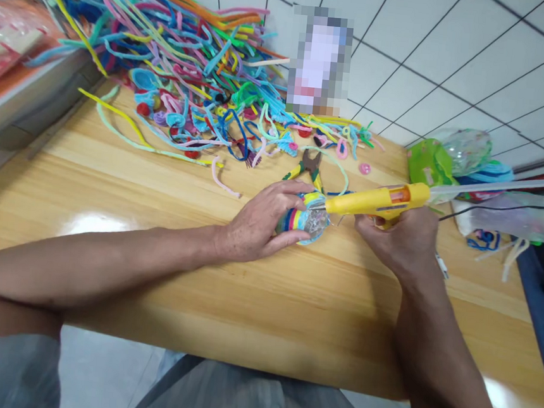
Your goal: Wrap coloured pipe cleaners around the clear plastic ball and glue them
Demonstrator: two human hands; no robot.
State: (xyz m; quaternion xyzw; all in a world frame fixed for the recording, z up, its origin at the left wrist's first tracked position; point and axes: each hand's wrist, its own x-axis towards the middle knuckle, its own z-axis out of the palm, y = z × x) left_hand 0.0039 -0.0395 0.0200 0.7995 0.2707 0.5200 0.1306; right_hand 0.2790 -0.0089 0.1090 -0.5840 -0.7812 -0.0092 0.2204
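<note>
My left hand (268,219) is wrapped round a small cup-shaped piece (303,219) banded in blue, pink and yellow pipe cleaners. It lies on its side, with a clear, shiny end toward the right. In my right hand (399,240) is a yellow hot glue gun (377,199), a long glue stick (502,185) jutting from its back. The gun's metal nozzle is at the rim of the banded piece; whether it touches, I cannot tell. Just beyond the piece are pliers (310,163) with green and yellow handles, partly hidden by my left hand.
A large heap of coloured pipe cleaners (188,70) covers the back left, against the tiled wall (423,52). Plastic bags (466,157) and a black cord (504,208) lie at right. A box (28,106) stands at the left edge of the wooden table (187,298).
</note>
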